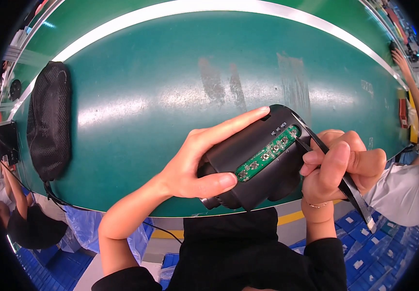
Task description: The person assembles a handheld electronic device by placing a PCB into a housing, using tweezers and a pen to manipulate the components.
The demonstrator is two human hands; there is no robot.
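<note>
A black, rounded device housing [233, 148] rests tilted near the front edge of the green table. My left hand [190, 160] grips its left part, thumb on the near side and index finger stretched along the far side. Set in a long slot of the housing is a narrow green circuit board [266, 155] with several small push buttons. From the right, my right hand [340, 165] pinches dark metal tweezers [349, 189]. Their two tips are apart, around the board's far right end; whether they touch it I cannot tell.
A black mesh pouch [50, 121] lies on the left of the green table [136, 92], with a dark cord [56, 196] by its near end. Blue bins [364, 242] stand below at the right. Other people are at both sides; one bare arm [415, 92] reaches in at far right.
</note>
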